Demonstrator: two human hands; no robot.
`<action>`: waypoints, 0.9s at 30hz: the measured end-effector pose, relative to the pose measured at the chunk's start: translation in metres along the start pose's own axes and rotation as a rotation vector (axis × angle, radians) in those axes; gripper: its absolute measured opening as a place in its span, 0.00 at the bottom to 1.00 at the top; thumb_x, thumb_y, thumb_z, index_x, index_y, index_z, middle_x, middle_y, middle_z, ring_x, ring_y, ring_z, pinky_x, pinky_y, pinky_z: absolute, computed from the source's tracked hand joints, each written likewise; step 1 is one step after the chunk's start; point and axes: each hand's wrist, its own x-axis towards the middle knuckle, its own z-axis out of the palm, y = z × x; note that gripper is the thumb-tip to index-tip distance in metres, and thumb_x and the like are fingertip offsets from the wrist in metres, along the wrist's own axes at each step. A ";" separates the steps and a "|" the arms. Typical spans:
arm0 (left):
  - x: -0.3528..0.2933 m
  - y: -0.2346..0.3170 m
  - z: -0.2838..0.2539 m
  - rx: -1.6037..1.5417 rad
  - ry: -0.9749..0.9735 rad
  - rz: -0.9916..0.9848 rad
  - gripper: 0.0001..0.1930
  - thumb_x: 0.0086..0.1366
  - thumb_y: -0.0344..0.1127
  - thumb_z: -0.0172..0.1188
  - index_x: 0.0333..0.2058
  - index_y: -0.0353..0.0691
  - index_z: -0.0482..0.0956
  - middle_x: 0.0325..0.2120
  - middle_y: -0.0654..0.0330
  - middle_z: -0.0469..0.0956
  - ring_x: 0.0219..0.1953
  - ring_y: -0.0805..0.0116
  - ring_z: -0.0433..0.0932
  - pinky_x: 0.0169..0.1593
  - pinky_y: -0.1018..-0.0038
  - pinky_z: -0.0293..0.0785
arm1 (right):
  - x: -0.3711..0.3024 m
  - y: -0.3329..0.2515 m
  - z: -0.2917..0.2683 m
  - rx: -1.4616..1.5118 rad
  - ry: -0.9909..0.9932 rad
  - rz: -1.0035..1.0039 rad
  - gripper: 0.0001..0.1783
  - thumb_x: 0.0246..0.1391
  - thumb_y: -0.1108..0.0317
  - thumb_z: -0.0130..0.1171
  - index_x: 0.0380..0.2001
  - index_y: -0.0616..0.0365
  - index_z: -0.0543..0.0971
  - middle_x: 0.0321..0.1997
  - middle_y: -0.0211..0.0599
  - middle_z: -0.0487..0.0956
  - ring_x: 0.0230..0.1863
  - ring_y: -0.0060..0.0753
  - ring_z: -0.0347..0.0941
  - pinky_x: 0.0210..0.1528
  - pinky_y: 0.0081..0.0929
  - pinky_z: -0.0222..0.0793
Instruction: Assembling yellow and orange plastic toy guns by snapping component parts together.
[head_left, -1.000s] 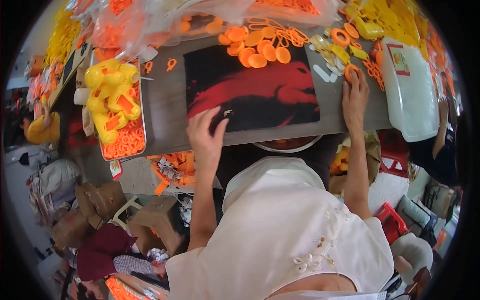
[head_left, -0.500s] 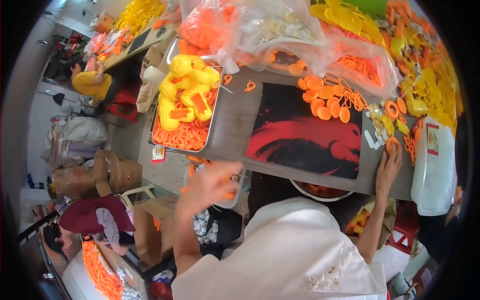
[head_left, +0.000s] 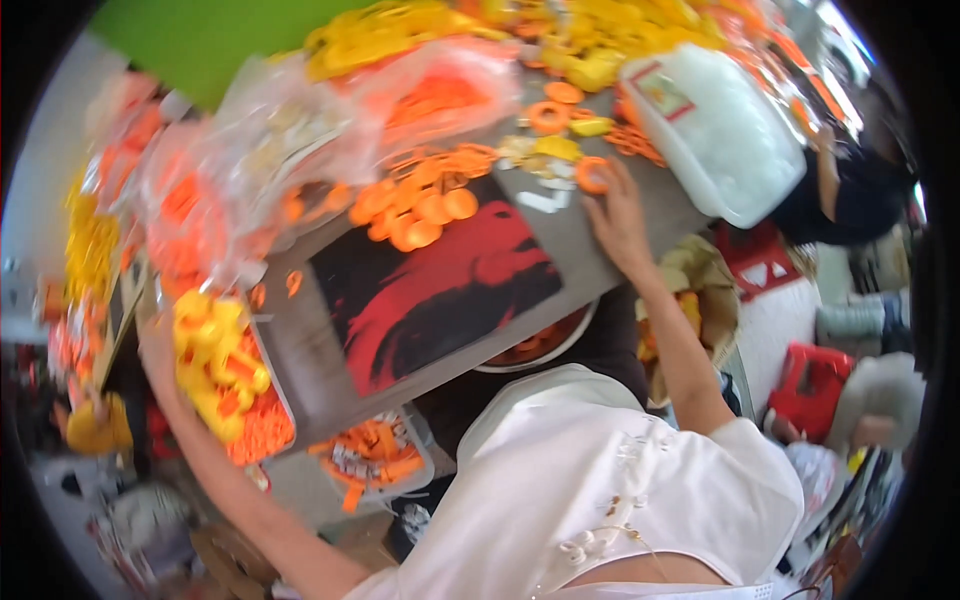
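My right hand (head_left: 620,215) rests at the right of the table, its thumb and fingertips around an orange ring (head_left: 592,174). Beside that lie small yellow pieces (head_left: 558,149), white strips (head_left: 543,201) and another orange ring (head_left: 548,117). My left hand (head_left: 157,350) reaches to the outer left side of a metal tray (head_left: 283,412); blur hides its fingers. Yellow rounded plastic parts (head_left: 215,340) are heaped in that tray over small orange rings (head_left: 262,437). Between the hands, orange discs (head_left: 425,210) lie partly on a black and red mat (head_left: 440,290).
Clear bags (head_left: 440,95) of orange parts and yellow pieces (head_left: 400,35) line the far side. A translucent white tub (head_left: 715,140) stands at right. Below the table edge are a bin of orange parts (head_left: 370,455) and a bowl (head_left: 545,350). A person in dark clothes (head_left: 850,190) is at right.
The view has swung to the right. My left hand has gone from in front of the table out to the tray's far left side. My right hand stays at the orange ring.
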 end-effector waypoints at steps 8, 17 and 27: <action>-0.132 0.026 -0.007 -0.854 0.011 0.137 0.25 0.69 0.43 0.48 0.58 0.29 0.68 0.54 0.53 0.71 0.55 0.64 0.72 0.59 0.70 0.65 | 0.008 -0.019 -0.010 0.263 0.008 0.165 0.30 0.53 0.67 0.62 0.58 0.58 0.66 0.65 0.52 0.61 0.66 0.54 0.57 0.66 0.41 0.55; -0.208 0.196 0.118 -1.083 -0.631 0.298 0.26 0.64 0.33 0.55 0.60 0.34 0.66 0.54 0.53 0.71 0.55 0.68 0.70 0.60 0.74 0.63 | 0.033 -0.042 -0.030 -0.076 -0.161 0.102 0.27 0.48 0.56 0.65 0.51 0.55 0.73 0.52 0.40 0.74 0.55 0.45 0.65 0.54 0.43 0.60; -0.162 0.229 0.118 -0.265 -0.745 0.661 0.38 0.59 0.53 0.62 0.62 0.37 0.62 0.47 0.50 0.69 0.52 0.55 0.71 0.56 0.68 0.65 | -0.017 -0.115 -0.014 0.094 -0.624 -0.345 0.33 0.44 0.67 0.67 0.56 0.58 0.71 0.56 0.41 0.71 0.59 0.45 0.62 0.61 0.41 0.57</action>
